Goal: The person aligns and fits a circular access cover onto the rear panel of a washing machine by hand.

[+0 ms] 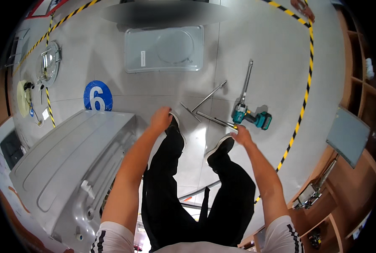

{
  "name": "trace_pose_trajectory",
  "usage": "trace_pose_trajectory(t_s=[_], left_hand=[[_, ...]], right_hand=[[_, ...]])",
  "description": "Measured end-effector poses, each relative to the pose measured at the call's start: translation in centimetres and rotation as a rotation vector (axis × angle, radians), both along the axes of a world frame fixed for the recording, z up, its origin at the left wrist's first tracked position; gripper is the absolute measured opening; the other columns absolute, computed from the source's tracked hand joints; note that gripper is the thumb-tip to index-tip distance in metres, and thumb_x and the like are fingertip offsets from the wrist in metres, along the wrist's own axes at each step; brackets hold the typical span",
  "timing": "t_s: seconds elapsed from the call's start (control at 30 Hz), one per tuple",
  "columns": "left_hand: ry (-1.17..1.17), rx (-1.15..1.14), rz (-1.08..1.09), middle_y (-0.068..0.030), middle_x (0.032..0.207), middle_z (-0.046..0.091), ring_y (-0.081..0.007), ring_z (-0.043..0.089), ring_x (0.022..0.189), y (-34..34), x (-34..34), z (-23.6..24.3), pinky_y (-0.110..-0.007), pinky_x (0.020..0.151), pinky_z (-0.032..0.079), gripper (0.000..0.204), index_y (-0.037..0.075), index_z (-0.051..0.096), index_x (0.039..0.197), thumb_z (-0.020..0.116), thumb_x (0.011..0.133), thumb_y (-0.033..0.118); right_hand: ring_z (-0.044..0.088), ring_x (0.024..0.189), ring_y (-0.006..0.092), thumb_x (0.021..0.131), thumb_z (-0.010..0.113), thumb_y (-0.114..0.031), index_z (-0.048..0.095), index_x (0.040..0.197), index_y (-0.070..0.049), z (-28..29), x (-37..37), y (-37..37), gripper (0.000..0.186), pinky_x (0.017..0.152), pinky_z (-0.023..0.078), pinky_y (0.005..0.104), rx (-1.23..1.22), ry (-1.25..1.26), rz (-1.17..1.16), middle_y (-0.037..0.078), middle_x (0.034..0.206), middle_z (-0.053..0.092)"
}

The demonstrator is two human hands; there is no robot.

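Observation:
My right hand (242,135) is closed around one end of a long silver metal tool (215,119) with a yellow part by the fingers. My left hand (160,119) hangs above my left shoe with its fingers drawn together; whether they hold anything is hidden. Between the hands, on the grey floor, lies a silver T-handle wrench (209,96), its crossbar toward me. A teal and black cordless power tool (251,116) with a long metal shaft rests beyond my right hand. The grey metal cabinet of an appliance (76,147) lies at my left, close to my left forearm.
Farther ahead lies a grey rectangular panel (164,49) with a round raised outline. A round glass door (49,65) stands at far left, past a blue floor disc (98,96). Black-and-yellow tape (301,111) runs on the right, before wooden shelving (358,80) and a grey flat panel (349,135).

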State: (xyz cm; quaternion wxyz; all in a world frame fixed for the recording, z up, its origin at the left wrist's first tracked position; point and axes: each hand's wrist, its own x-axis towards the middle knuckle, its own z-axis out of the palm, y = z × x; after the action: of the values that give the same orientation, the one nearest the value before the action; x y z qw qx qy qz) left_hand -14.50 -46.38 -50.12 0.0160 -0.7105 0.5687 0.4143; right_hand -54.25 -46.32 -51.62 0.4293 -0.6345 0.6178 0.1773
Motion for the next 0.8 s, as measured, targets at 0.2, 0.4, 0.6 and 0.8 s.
trace_pose_trajectory(t_s=[0.2,0.4,0.6,0.8], left_hand=[[0.011,-0.194,-0.066,-0.0142,0.102,0.058,-0.0331,0.056,0.095,-7.3,-0.6,-11.6,-0.041,0.079,0.046,0.028,0.006,0.056,0.105,0.062,0.078,0.013],[0.078,-0.413,0.007,-0.0145,0.106,0.055,-0.0332,0.056,0.093,-15.8,-4.1,-17.5,-0.041,0.080,0.046,0.030,0.004,0.056,0.107,0.063,0.078,0.010],[0.052,-0.508,0.022,-0.0125,0.106,0.052,-0.0320,0.057,0.091,-19.9,-4.6,-22.8,-0.040,0.078,0.048,0.029,0.005,0.057,0.105,0.064,0.077,0.010],[-0.016,-0.543,-0.034,-0.0117,0.094,0.056,-0.0320,0.057,0.083,-20.6,-4.7,-25.4,-0.039,0.072,0.047,0.020,0.009,0.063,0.095,0.065,0.076,0.012]], right_hand=[[0.052,0.104,0.0358,0.078,0.064,-0.022,0.049,0.112,-0.002,-9.7,2.3,-6.5,0.043,0.085,0.045,0.0433,-0.145,0.013,0.118,0.019,0.112,0.053],[0.057,0.091,0.0317,0.080,0.060,-0.014,0.055,0.111,-0.006,-16.9,5.7,-11.4,0.032,0.080,0.046,0.0399,-0.438,-0.300,-0.055,0.015,0.098,0.058],[0.061,0.079,0.0250,0.081,0.059,-0.012,0.062,0.101,-0.003,-20.1,10.1,-15.7,0.022,0.073,0.048,0.0343,-0.520,-0.493,-0.196,0.013,0.089,0.061],[0.062,0.077,0.0233,0.079,0.060,-0.014,0.062,0.102,-0.002,-23.0,13.0,-18.3,0.026,0.073,0.048,0.0338,-0.558,-0.503,-0.354,0.013,0.087,0.062]])
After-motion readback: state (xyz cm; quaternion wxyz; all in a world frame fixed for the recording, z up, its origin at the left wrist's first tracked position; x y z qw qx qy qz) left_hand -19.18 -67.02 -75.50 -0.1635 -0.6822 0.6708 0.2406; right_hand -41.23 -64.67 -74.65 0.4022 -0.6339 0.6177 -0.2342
